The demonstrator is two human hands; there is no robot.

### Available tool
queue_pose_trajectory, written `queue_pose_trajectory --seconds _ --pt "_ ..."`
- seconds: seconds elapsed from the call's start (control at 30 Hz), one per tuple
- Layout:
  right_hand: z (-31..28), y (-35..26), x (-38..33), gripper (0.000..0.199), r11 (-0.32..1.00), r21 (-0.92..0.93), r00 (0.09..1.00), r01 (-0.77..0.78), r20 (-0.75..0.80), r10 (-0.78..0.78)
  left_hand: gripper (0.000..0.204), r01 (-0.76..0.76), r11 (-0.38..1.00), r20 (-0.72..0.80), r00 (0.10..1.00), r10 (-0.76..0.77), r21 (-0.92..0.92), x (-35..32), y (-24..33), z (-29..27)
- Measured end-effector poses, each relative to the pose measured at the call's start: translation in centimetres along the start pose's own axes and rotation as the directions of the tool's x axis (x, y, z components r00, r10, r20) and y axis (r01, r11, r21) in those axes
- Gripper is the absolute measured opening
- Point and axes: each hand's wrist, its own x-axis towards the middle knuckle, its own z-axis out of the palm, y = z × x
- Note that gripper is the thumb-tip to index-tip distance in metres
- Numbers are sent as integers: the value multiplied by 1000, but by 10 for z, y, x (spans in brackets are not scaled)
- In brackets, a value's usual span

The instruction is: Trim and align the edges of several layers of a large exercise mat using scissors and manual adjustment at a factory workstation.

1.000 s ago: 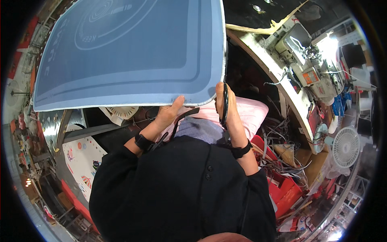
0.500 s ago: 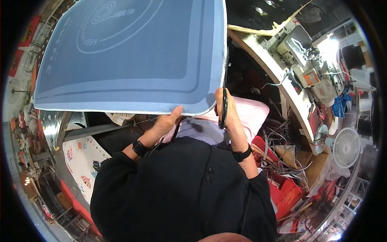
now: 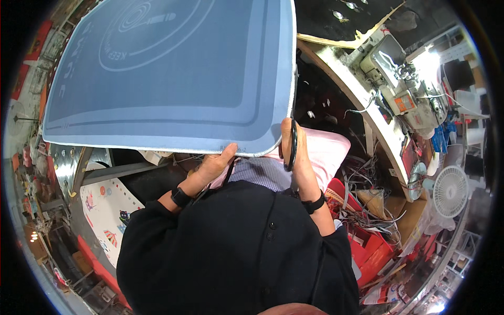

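A large blue mat [image 3: 178, 79] with paler printed lines and a white stitched edge spreads out in front of me. My left hand [image 3: 216, 161] pinches its near edge, thumb on top and the other fingers underneath. Black-handled scissors [image 3: 293, 147] are in my right hand [image 3: 301, 155], beside the mat's near right corner. One handle loop shows along that hand, while the blades run mostly hidden beside the mat's right edge. Whether the blades are apart cannot be made out.
On the right a sewing machine [image 3: 388, 68] stands on a curved-looking table under a bright lamp. Below it are tangled wires [image 3: 375, 202], a red bin [image 3: 367, 247] and a white fan [image 3: 450, 191]. Pink cloth [image 3: 328, 149] lies over my lap; a patterned white board [image 3: 107, 210] is at left.
The mat's near edge and both hands have dropped slightly toward me. The left hand keeps its pinch on the mat, and the right keeps the scissors.
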Motion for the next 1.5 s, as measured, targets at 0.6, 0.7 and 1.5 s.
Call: queue_pose_trajectory --seconds 0.6,0.7,1.5 --pt "2 11 16 54 994 -78 992 77 -91 -84 30 -54 998 71 996 51 38 -13 6 1" --pt "1 12 20 54 990 -112 994 85 -62 -92 30 -33 999 67 997 34 -14 -16 8 2" --pt "13 5 24 65 988 155 1000 -11 -2 12 31 38 992 113 992 -51 118 -40 15 -10"
